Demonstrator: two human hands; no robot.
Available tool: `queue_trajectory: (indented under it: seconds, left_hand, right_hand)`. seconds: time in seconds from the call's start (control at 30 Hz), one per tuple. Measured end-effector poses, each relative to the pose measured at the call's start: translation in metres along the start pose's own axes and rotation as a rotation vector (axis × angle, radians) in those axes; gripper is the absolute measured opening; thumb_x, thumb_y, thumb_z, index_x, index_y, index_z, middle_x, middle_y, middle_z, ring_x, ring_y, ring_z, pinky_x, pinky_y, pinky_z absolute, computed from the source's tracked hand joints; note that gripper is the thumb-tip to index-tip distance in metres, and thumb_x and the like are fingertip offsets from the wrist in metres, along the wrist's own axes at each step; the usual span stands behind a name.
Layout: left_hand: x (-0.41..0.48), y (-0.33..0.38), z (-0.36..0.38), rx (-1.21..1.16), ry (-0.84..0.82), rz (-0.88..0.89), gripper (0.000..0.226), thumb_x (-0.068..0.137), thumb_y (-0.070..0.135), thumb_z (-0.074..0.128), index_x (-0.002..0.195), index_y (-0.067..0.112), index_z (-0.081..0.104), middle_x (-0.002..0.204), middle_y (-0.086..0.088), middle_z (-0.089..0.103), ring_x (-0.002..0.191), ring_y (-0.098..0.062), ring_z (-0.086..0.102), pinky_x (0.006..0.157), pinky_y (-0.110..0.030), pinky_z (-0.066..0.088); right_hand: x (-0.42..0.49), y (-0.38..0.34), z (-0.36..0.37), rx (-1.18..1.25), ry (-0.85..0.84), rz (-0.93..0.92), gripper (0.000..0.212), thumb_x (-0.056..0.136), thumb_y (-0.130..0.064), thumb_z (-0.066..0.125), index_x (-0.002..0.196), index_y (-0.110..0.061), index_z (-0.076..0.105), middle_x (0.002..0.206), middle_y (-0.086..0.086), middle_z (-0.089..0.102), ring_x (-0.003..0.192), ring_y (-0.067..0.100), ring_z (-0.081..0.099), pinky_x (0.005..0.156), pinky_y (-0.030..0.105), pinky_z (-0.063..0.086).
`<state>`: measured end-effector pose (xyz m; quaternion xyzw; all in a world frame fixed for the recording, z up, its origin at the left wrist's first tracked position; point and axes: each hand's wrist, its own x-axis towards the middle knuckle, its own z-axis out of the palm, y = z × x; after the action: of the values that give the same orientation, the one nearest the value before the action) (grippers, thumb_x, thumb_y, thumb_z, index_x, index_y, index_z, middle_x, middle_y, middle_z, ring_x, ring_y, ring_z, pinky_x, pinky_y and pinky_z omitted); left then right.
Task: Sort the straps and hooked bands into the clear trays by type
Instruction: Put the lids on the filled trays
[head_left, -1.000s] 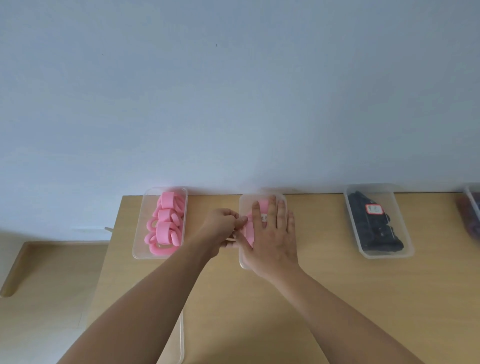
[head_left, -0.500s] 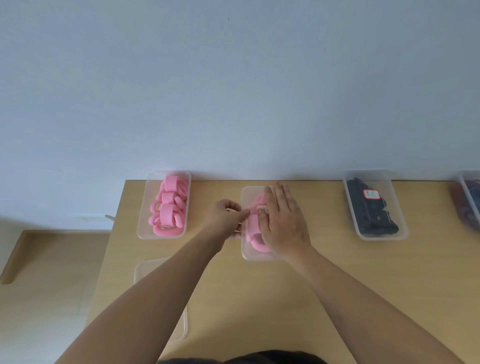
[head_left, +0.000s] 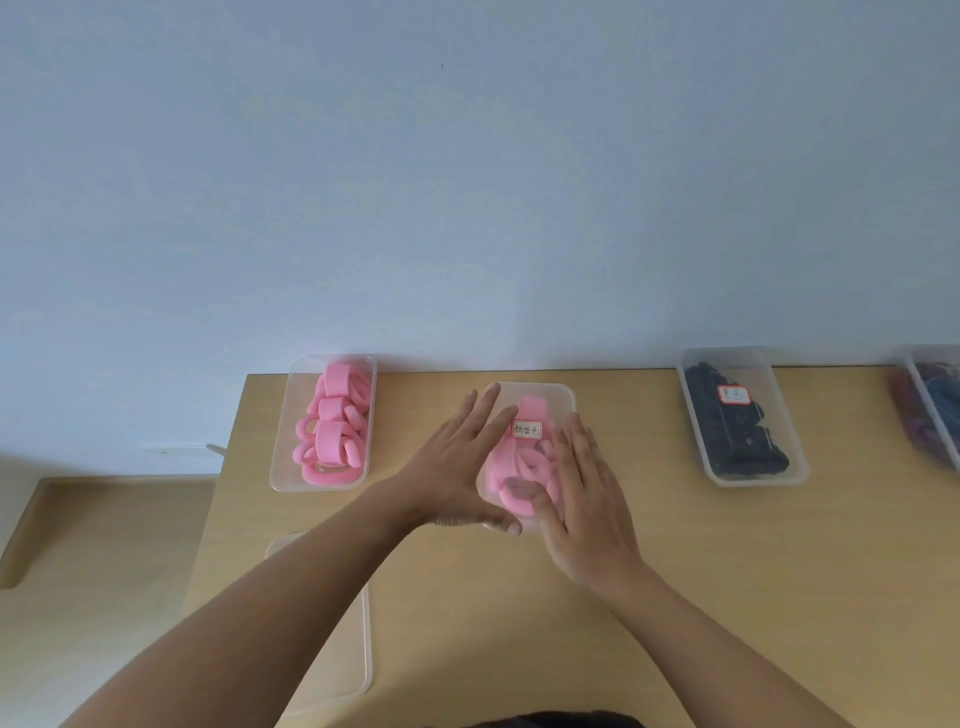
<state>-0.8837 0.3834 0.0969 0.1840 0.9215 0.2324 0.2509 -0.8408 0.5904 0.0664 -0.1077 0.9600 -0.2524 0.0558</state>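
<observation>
Left hand (head_left: 457, 467) and right hand (head_left: 589, 506), fingers straight, press flat on the labelled clear plastic tray (head_left: 565, 397) of pink looped bands (head_left: 531, 410). Closing the tray appears to be in hand. The next move likely calls for even pressure along the rim.

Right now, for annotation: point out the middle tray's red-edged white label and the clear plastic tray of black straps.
Middle tray's red-edged white label (head_left: 527, 429): head view, centre.
Clear tray of black straps (head_left: 753, 479): head view, near rim.
</observation>
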Motion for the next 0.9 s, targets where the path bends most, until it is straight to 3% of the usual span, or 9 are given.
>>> queue_trajectory:
  seconds: [0.13, 0.27, 0.43, 0.53, 0.67, 0.73, 0.8, 0.9]
  left_hand:
    - [0.002, -0.008, 0.002, 0.083, 0.006, 0.011, 0.139, 0.06, 0.088, 0.069, 0.159, 0.042, -0.017, 0.16, 0.011, -0.044, 0.152, -0.016, -0.032, 0.129, -0.047, 0.0]
    - [0.006, -0.008, -0.003, 0.181, -0.016, -0.009, 0.138, 0.061, 0.092, 0.064, 0.161, 0.039, -0.015, 0.161, 0.009, -0.043, 0.155, -0.012, -0.024, 0.129, -0.046, -0.001]
    - [0.022, -0.01, -0.022, 0.189, 0.058, -0.077, 0.133, 0.064, 0.086, 0.066, 0.162, 0.037, -0.008, 0.167, 0.007, -0.031, 0.156, -0.014, -0.021, 0.128, -0.041, 0.001]
    - [0.013, -0.015, -0.018, 0.094, 0.133, -0.113, 0.122, 0.073, 0.075, 0.072, 0.164, 0.031, 0.003, 0.17, 0.01, -0.018, 0.156, -0.008, -0.015, 0.129, -0.04, 0.009]
    - [0.004, -0.02, -0.011, -0.036, 0.086, -0.118, 0.113, 0.081, 0.064, 0.073, 0.164, 0.03, 0.004, 0.163, 0.023, -0.017, 0.154, -0.002, -0.012, 0.127, -0.041, 0.018]
    - [0.005, -0.02, -0.013, -0.008, 0.061, -0.124, 0.111, 0.083, 0.064, 0.071, 0.163, 0.031, 0.002, 0.162, 0.023, -0.018, 0.156, -0.006, -0.009, 0.127, -0.039, 0.018]
    - [0.004, -0.018, -0.016, 0.082, 0.021, -0.122, 0.109, 0.086, 0.069, 0.062, 0.163, 0.029, -0.004, 0.162, 0.02, -0.022, 0.158, -0.012, -0.008, 0.127, -0.041, 0.017]
    - [0.0, -0.017, -0.016, 0.252, -0.025, -0.116, 0.111, 0.08, 0.086, 0.03, 0.162, 0.026, -0.014, 0.161, 0.011, -0.031, 0.159, -0.02, -0.011, 0.127, -0.047, 0.016]
  right_hand:
    - [0.005, 0.0, 0.003, -0.089, -0.02, 0.016, 0.084, 0.099, -0.066, 0.012, 0.156, -0.006, 0.027, 0.166, 0.013, 0.014, 0.151, 0.031, 0.021, 0.119, 0.046, 0.029]
    - [0.008, -0.003, 0.0, -0.14, -0.076, 0.051, 0.085, 0.097, -0.066, 0.006, 0.156, -0.008, 0.029, 0.166, 0.012, 0.014, 0.148, 0.035, 0.028, 0.115, 0.05, 0.032]
    - [0.039, -0.005, -0.013, -0.191, -0.134, 0.079, 0.096, 0.084, -0.074, -0.017, 0.16, -0.022, 0.008, 0.168, -0.002, -0.006, 0.153, 0.033, 0.01, 0.121, 0.048, 0.021]
    - [0.048, 0.0, -0.013, -0.173, -0.144, 0.063, 0.085, 0.088, -0.072, -0.003, 0.16, -0.026, 0.004, 0.167, -0.008, -0.013, 0.153, 0.032, 0.008, 0.121, 0.047, 0.021]
    - [0.049, 0.002, -0.009, -0.121, -0.141, 0.069, 0.078, 0.093, -0.07, 0.009, 0.159, -0.029, 0.005, 0.166, -0.011, -0.016, 0.15, 0.033, 0.021, 0.118, 0.047, 0.028]
    - [0.049, 0.001, -0.01, -0.135, -0.164, 0.079, 0.074, 0.096, -0.068, 0.014, 0.159, -0.03, 0.001, 0.165, -0.012, -0.019, 0.15, 0.034, 0.018, 0.119, 0.047, 0.025]
    - [0.05, -0.002, -0.014, -0.175, -0.194, 0.091, 0.074, 0.097, -0.067, 0.013, 0.159, -0.03, -0.003, 0.164, -0.013, -0.022, 0.152, 0.033, 0.012, 0.121, 0.046, 0.021]
    - [0.046, -0.01, -0.022, -0.262, -0.234, 0.117, 0.078, 0.091, -0.069, 0.002, 0.159, -0.03, -0.001, 0.166, -0.01, -0.017, 0.152, 0.034, 0.008, 0.12, 0.047, 0.019]
